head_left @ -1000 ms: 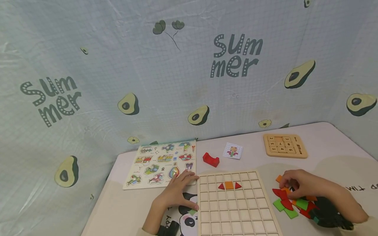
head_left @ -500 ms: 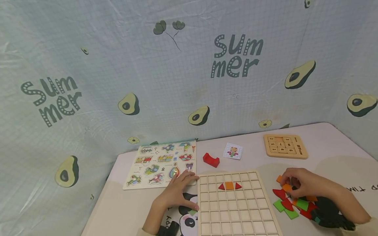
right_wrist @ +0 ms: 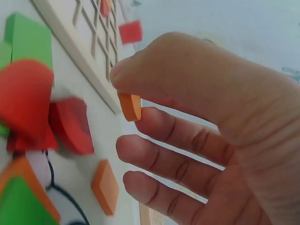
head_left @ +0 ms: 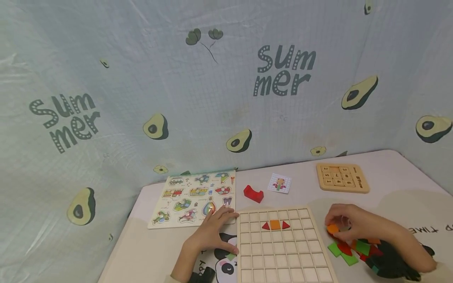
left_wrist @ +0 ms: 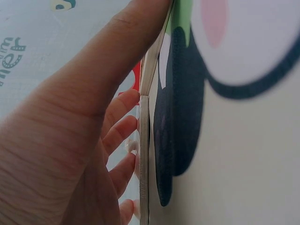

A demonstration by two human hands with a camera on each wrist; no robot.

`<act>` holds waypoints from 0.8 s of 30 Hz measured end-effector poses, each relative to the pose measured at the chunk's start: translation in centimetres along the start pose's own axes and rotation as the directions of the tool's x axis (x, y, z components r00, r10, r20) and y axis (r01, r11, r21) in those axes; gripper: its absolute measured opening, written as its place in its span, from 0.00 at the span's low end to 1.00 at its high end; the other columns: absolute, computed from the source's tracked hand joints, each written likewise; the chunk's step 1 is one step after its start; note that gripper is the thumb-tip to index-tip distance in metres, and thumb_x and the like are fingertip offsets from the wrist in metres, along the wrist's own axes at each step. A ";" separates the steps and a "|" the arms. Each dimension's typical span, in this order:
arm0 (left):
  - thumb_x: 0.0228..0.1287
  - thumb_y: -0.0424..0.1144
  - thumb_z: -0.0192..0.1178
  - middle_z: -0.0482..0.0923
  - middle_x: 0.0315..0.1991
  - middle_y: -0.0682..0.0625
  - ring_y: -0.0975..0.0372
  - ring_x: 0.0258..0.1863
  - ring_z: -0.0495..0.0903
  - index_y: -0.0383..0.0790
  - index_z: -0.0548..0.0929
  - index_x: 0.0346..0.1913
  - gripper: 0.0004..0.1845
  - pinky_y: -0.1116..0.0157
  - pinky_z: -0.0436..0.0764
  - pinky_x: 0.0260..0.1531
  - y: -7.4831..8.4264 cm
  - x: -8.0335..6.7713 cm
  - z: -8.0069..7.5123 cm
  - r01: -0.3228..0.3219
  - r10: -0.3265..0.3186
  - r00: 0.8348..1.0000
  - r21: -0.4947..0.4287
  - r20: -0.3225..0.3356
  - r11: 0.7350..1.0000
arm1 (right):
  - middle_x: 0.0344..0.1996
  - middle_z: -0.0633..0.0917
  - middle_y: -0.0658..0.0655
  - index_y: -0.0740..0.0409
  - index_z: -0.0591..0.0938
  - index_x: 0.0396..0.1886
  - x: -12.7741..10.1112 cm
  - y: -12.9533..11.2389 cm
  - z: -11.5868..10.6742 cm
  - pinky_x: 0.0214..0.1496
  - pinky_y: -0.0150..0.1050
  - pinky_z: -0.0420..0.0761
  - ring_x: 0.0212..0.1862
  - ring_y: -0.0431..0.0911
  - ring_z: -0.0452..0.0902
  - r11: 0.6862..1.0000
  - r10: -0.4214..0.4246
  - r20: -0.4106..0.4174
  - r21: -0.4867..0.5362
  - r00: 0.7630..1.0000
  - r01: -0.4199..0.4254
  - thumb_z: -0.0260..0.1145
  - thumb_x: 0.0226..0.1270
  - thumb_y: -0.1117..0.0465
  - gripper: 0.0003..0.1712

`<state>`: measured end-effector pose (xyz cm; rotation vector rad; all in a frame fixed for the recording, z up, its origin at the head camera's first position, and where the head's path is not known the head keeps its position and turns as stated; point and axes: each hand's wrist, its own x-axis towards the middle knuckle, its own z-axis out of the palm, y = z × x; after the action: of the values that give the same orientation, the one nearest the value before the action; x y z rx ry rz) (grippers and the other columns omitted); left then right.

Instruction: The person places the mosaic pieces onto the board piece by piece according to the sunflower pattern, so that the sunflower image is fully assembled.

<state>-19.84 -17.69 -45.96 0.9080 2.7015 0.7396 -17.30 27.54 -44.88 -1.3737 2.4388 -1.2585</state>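
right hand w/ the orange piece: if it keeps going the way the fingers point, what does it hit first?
Probably the right edge of the wooden grid board: the right hand, pinching the orange piece, points left toward it. Depth is unclear.

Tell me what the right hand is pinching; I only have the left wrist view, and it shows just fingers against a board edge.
Observer: The right hand pinches a small orange piece between thumb and forefinger.
Operator: Is it over the grid board?
Observer: No, in the head view it is off the right edge of the grid board, above the pile of red and green pieces.
Operator: Anything placed in the grid?
Observer: Yes, an orange square between two red triangles in the second row.
Operator: And my left hand?
Observer: The left hand lies at the board's left edge, beside the picture puzzle.
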 end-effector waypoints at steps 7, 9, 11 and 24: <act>0.38 0.60 0.77 0.63 0.69 0.50 0.51 0.75 0.51 0.52 0.70 0.68 0.50 0.37 0.44 0.71 0.1 0.0 0.0 0.014 -0.014 1.000 0.014 0.002 1.000 | 0.29 0.76 0.47 0.52 0.81 0.40 1.6 -0.9 1.0 0.26 0.27 0.75 0.28 0.39 0.71 1.000 0.007 0.030 0.012 1.000 -0.007 0.72 0.57 0.70 0.14; 0.38 0.61 0.77 0.63 0.69 0.51 0.51 0.75 0.51 0.53 0.70 0.68 0.49 0.37 0.43 0.71 0.1 -0.1 0.0 0.018 -0.018 1.000 0.015 0.001 1.000 | 0.30 0.76 0.47 0.51 0.81 0.40 2.1 -1.1 1.2 0.26 0.27 0.75 0.28 0.39 0.71 1.000 0.013 0.046 0.013 0.999 -0.014 0.71 0.58 0.69 0.13; 0.38 0.61 0.77 0.64 0.69 0.51 0.51 0.75 0.52 0.53 0.70 0.68 0.50 0.37 0.44 0.71 0.1 -0.1 0.0 0.018 -0.018 1.000 0.018 -0.002 1.000 | 0.30 0.75 0.47 0.50 0.81 0.40 2.6 -1.3 1.5 0.27 0.26 0.75 0.28 0.38 0.70 1.000 0.022 0.061 0.013 0.998 -0.023 0.71 0.58 0.69 0.13; 0.38 0.61 0.77 0.64 0.69 0.52 0.52 0.75 0.51 0.54 0.70 0.68 0.50 0.40 0.43 0.73 0.0 -0.1 0.2 0.032 -0.032 0.999 0.028 -0.001 0.999 | 0.31 0.75 0.42 0.47 0.82 0.38 5.9 -2.0 4.3 0.30 0.24 0.74 0.31 0.30 0.68 0.999 0.043 0.132 -0.028 0.990 -0.040 0.72 0.56 0.65 0.12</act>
<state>-19.71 -17.66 -46.09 0.8681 2.7264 0.6971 -17.64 19.96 -44.48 -1.3589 2.3893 -1.0936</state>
